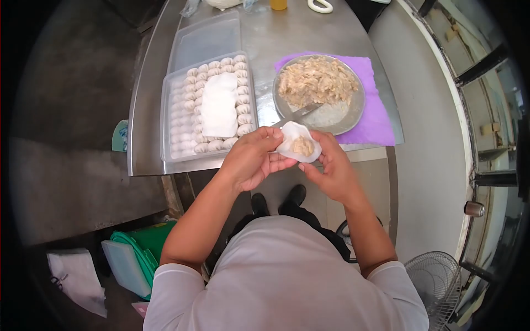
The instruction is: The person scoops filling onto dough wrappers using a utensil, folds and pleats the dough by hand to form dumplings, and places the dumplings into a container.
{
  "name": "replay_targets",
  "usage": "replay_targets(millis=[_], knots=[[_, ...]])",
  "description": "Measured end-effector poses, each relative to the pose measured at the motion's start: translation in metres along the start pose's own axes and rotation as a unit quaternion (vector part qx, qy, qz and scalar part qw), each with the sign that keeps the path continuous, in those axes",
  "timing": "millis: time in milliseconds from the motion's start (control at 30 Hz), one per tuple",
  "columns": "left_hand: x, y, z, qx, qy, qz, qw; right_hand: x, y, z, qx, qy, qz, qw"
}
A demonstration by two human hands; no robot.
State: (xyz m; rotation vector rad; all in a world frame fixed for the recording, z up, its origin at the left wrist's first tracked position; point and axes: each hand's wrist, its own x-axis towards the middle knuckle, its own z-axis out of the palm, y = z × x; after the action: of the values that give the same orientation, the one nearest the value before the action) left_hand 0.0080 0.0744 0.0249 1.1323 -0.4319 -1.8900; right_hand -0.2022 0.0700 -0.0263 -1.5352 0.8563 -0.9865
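Between my two hands, just off the table's front edge, is a round white dumpling wrapper (288, 148) with a lump of pale filling (302, 145) on it. My left hand (255, 157) grips the wrapper's left rim, thumb on top and fingers beneath. On the other side, my right hand (331, 168) pinches its right edge. Behind them a round metal tray (349, 122) holds a heap of minced filling (317, 80), and a flat metal spreader (302, 112) rests in it. To the left, a clear plastic box (164, 129) holds rows of pleated dumplings (243, 109), partly covered by a stack of wrappers (220, 105).
A purple cloth (378, 105) lies under the metal tray on the steel table (259, 33). A clear lid (205, 41) is behind the box. White tape (320, 5) sits at the far edge. A fan (433, 281) stands low on the right, a green bag (149, 243) low on the left.
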Motion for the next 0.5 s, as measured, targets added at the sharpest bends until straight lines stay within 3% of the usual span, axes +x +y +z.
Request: replay_targets(millis=[33, 100, 167, 233, 367, 433, 500], knots=[[-0.013, 0.005, -0.005, -0.01, -0.014, 0.001, 1.0, -0.001, -0.004, 0.007, -0.002, -0.002, -0.004, 1.0], [-0.036, 0.007, -0.024, -0.018, -0.029, 0.004, 0.999, -0.004, -0.017, 0.022, 0.127, 0.001, 0.0, 0.992], [-0.059, -0.002, -0.047, -0.028, -0.179, 0.127, 0.975, -0.01, -0.035, 0.038, 0.159, -0.017, -0.004, 0.987], [-0.07, -0.023, -0.058, -0.058, -0.164, 0.155, 0.972, -0.013, -0.056, 0.057, 0.187, -0.04, -0.007, 0.981], [-0.106, -0.026, -0.071, 0.016, -0.119, 0.26, 0.958, -0.02, -0.083, 0.109, 0.278, -0.066, 0.017, 0.958], [-0.124, -0.015, -0.076, 0.199, -0.076, 0.401, 0.891, -0.024, -0.091, 0.129, 0.285, -0.056, 0.009, 0.957], [-0.143, -0.009, -0.08, 0.181, -0.063, 0.406, 0.893, -0.028, -0.1, 0.145, 0.284, -0.067, -0.002, 0.956]])
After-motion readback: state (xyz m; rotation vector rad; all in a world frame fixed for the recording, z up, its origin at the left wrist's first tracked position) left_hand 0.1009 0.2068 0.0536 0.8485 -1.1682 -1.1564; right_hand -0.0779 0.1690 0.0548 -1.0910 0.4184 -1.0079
